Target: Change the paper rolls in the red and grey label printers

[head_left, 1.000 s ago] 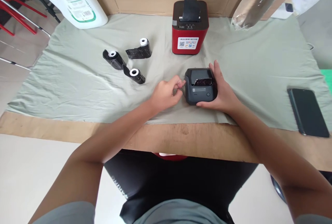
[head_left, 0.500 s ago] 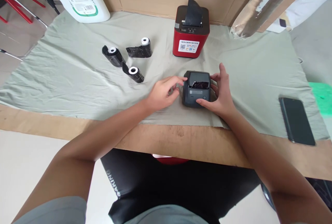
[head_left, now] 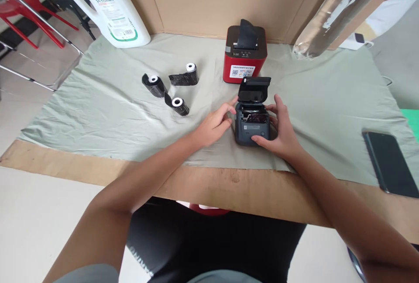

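Boxy matte grey printer (head_left: 252,129), hinged lid (head_left: 254,89) tipped up, near the middle of the table's front edge.
The right hand (head_left: 284,133) is clasped round its right side and front corner. The left hand (head_left: 213,125) rests curled fingertips on its left side, though whether they pinch anything is hard to tell. Crinkled glossy black paper shows in the open well. Underneath lies a creased grey-green cloth (head_left: 98,112). Behind stands a glossy cube-shaped red printer (head_left: 245,58), three black-wrapped rolls (head_left: 176,104) lie leftward, and a flat dark phone (head_left: 389,163) is at the right front edge.
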Action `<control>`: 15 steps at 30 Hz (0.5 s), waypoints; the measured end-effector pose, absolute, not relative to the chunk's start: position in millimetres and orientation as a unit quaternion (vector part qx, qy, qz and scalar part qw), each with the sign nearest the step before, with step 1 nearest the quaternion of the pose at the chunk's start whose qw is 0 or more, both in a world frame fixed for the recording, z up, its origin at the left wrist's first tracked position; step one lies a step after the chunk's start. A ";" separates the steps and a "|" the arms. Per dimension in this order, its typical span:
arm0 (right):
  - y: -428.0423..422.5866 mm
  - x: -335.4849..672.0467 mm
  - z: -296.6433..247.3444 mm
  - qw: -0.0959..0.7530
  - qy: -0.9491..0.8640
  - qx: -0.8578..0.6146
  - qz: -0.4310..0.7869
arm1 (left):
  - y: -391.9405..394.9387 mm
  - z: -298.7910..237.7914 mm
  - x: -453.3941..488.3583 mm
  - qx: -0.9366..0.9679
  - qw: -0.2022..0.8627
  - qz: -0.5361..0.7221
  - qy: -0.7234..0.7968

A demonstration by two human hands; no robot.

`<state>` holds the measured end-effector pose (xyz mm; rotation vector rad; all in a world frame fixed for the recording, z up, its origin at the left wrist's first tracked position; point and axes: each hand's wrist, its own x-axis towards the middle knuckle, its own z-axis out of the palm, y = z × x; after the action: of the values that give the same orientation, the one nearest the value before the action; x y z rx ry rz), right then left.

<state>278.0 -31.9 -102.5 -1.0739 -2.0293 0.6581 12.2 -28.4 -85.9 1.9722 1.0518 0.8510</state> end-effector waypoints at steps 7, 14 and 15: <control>-30.3 281.5 -101.6 0.350 -0.796 -0.424 0.252 | -37.7 -81.2 10.0 0.805 0.341 0.307 0.377; -26.7 277.5 -76.4 0.368 -0.812 -0.416 0.179 | -41.5 -84.6 11.5 0.888 0.196 0.350 0.223; -23.0 275.8 -66.6 0.371 -0.809 -0.423 0.167 | -41.6 -86.1 12.4 0.894 0.174 0.359 0.205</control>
<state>275.8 -23.0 -66.6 -1.0846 -2.0755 0.4291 12.4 -41.6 -86.1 2.5343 0.5798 1.0169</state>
